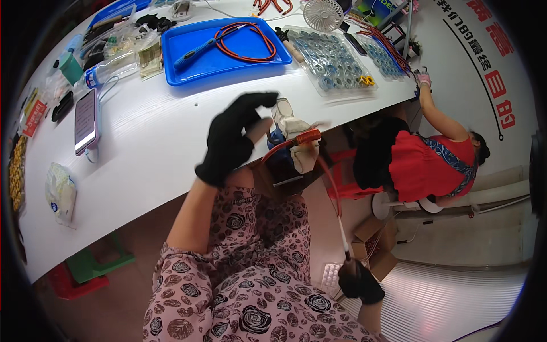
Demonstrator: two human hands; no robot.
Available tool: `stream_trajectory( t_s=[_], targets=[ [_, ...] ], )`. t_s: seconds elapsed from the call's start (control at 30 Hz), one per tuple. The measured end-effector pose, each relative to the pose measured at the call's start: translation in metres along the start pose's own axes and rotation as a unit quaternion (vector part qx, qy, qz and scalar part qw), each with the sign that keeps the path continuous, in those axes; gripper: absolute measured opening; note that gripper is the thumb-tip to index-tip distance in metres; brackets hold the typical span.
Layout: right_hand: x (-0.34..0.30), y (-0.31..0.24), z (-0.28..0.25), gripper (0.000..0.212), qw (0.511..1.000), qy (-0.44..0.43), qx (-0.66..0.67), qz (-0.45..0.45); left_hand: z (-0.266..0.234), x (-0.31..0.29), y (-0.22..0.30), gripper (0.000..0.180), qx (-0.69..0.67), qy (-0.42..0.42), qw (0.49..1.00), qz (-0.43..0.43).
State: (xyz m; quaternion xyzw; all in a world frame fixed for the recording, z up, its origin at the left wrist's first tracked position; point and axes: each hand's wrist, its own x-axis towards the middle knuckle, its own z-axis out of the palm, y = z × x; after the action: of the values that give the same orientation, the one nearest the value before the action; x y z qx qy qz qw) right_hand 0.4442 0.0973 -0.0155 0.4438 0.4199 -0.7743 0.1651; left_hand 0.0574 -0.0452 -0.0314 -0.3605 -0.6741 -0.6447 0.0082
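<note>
My left hand (228, 139), in a black glove with the thumb tip bare, hovers over the table's front edge with its fingers apart and nothing in them. Close beside it is a cloth-wrapped clamp-like fixture (288, 122) with blue parts at the edge. An orange-red block or grip (307, 136) lies across it, and a red cord (335, 185) runs from there down toward me. Low on the right, my black-gloved right hand (362, 283) is closed round the dark handle of a tool with a thin pale shaft (343, 236), in line with the cord.
On the white table (142, 137) stand a blue tray (228, 71) with a blue-handled tool and looped red cord, a sheet of round parts (330, 57), a phone (86, 121), a tissue pack (61, 194) and a small fan (323, 14). A person in red (433, 159) works at right.
</note>
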Motion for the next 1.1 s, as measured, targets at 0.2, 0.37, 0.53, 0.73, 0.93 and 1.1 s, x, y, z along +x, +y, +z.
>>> stream_trajectory(
  t_s=[0.2, 0.37, 0.53, 0.73, 0.93, 1.1],
  targets=[
    [-0.037, 0.019, 0.006, 0.016, 0.973, 0.090, -0.181, -0.110, 0.077, -0.070, 0.014, 0.042, 0.191, -0.183, 0.919, 0.292],
    [-0.020, -0.008, 0.020, 0.016, 0.920, 0.258, -0.001, -0.296, 0.068, -0.071, 0.011, 0.045, 0.201, -0.143, 0.906, 0.343],
    [-0.001, -0.031, 0.037, 0.010, 0.937, 0.240, -0.022, -0.253, 0.020, -0.044, 0.017, 0.036, 0.009, 0.040, 0.979, 0.199],
    [0.032, -0.048, 0.047, 0.023, 0.935, 0.204, -0.192, -0.217, 0.003, 0.028, -0.022, 0.033, -0.461, 0.130, 0.877, -0.032],
    [0.060, -0.067, 0.050, 0.029, 0.906, 0.186, -0.307, -0.223, 0.023, 0.074, -0.061, 0.019, -0.492, -0.009, 0.843, -0.219],
    [0.063, -0.091, 0.055, 0.028, 0.933, 0.160, -0.275, -0.171, 0.042, 0.089, -0.084, 0.015, -0.490, -0.066, 0.828, -0.266]
  ],
)
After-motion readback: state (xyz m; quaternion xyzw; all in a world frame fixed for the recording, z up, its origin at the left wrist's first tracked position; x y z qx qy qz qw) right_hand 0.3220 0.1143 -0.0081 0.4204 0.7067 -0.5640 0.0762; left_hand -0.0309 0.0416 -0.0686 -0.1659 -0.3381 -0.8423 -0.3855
